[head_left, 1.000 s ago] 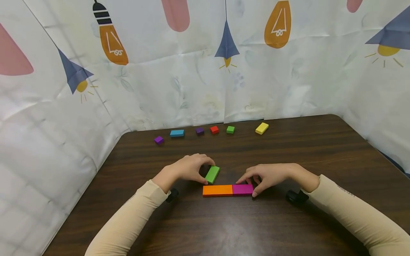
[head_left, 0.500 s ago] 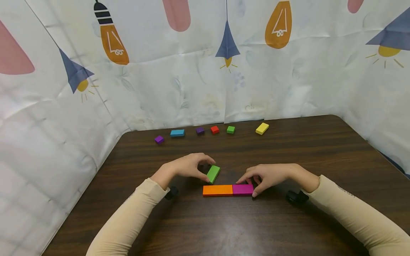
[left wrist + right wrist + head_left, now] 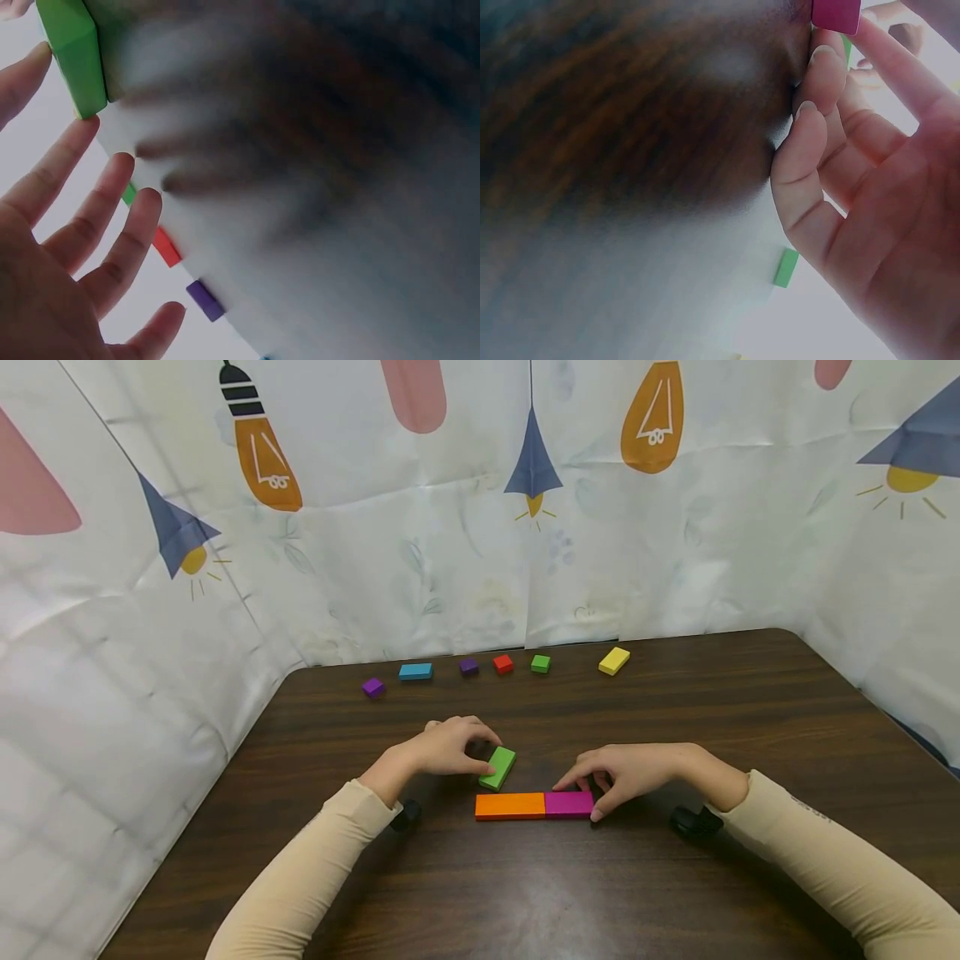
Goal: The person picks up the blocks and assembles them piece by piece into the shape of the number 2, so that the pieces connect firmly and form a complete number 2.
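On the table, a green rectangular block (image 3: 498,768) lies slanted behind the left end of an orange block (image 3: 510,807). My left hand (image 3: 442,748) has its thumb over the green block's left side and its index fingertip at the far end, holding it lightly; its other fingers spread out in the left wrist view. A magenta block (image 3: 567,804) sits end to end with the orange one, forming one straight row. Thumb and index finger of my right hand (image 3: 618,773) pinch the magenta block at its right end. Its other fingers curl beside the block in the right wrist view.
Along the table's far edge lie a purple block (image 3: 372,687), a blue block (image 3: 416,672), a dark purple block (image 3: 468,667), a red block (image 3: 502,664), a small green block (image 3: 540,663) and a yellow block (image 3: 614,661). A patterned cloth (image 3: 465,560) hangs behind.
The left thumb has slid from the green block's near end up onto its left side; the block has shifted only slightly. The right hand, orange block and magenta block have stayed in place.
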A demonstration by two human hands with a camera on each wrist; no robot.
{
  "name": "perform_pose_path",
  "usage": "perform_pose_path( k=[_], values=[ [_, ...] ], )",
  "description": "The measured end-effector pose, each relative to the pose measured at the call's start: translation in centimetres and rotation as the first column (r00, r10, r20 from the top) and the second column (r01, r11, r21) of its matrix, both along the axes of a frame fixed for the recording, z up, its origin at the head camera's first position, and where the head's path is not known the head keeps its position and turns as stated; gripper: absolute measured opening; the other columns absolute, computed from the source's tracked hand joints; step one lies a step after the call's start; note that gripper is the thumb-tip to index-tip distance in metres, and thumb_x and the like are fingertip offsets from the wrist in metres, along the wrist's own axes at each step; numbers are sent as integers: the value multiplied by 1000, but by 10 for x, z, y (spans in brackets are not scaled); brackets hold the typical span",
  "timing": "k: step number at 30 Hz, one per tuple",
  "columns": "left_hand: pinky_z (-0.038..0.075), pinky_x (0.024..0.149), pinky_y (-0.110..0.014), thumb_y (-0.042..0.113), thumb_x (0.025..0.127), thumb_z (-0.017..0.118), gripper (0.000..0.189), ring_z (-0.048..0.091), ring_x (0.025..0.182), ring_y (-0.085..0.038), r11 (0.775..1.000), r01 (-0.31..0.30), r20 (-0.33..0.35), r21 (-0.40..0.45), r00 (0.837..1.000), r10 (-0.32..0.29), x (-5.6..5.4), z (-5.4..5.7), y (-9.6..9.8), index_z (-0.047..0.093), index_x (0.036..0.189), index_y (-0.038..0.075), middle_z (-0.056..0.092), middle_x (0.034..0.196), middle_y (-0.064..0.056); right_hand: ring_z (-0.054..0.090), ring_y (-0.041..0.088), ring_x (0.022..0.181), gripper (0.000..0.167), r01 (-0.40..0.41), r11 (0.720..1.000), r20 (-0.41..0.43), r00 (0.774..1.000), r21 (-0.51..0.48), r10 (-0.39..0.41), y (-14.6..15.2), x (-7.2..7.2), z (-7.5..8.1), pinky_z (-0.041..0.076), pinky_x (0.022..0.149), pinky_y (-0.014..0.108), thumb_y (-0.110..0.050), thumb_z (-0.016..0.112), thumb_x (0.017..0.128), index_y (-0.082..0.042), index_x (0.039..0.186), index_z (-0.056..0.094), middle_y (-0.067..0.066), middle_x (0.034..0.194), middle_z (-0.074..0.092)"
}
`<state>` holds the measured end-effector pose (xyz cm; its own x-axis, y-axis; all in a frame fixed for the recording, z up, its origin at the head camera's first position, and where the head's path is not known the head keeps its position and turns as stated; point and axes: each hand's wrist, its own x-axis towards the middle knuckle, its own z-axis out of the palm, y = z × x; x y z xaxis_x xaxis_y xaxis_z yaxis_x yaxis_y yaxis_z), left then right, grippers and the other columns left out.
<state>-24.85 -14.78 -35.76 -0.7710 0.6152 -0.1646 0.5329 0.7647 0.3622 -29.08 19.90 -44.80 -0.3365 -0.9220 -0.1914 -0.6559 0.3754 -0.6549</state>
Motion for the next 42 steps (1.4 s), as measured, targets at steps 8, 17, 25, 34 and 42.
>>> perform_pose_path(
  k=[8,17,25,34,42],
  values=[
    [36,98,-62,41,94,73,45,53,124,-28,1000,5,10,8,1000,-5,3,-2,0,68,134,19,58,136,-6,55,8,77,56,34,999,37,999,8,-34,-12,31,47,48,68,26,-40,77,93,-29,145,59,-10,105,59],
    [35,98,-62,40,94,74,44,52,126,-28,1000,3,19,15,1000,-3,3,-2,-1,69,133,20,57,137,-6,52,6,77,55,-72,994,-12,997,-79,72,-8,26,40,46,65,25,-40,72,97,-25,148,57,-8,107,57],
    [36,98,-63,39,94,74,45,51,125,-31,1000,3,27,15,1000,-4,3,-3,-1,68,134,18,56,137,-8,54,6,77,57,-36,998,17,999,-55,37,-2,8,11,47,65,24,-48,73,94,-37,147,57,-11,108,58],
    [36,98,-61,41,95,73,46,51,126,-30,1000,-1,34,15,999,1,5,-1,0,68,134,19,56,138,-7,52,9,77,52,-80,994,-22,997,-73,78,-12,35,53,46,66,27,-37,70,99,-23,147,58,-5,107,57],
    [38,97,-62,42,94,74,46,52,124,-30,1000,2,33,14,999,-3,5,1,0,68,134,19,56,137,-7,52,9,77,51,-42,998,41,998,-46,44,-15,45,72,47,68,28,-38,72,97,-24,145,61,-7,104,56]
  ],
)
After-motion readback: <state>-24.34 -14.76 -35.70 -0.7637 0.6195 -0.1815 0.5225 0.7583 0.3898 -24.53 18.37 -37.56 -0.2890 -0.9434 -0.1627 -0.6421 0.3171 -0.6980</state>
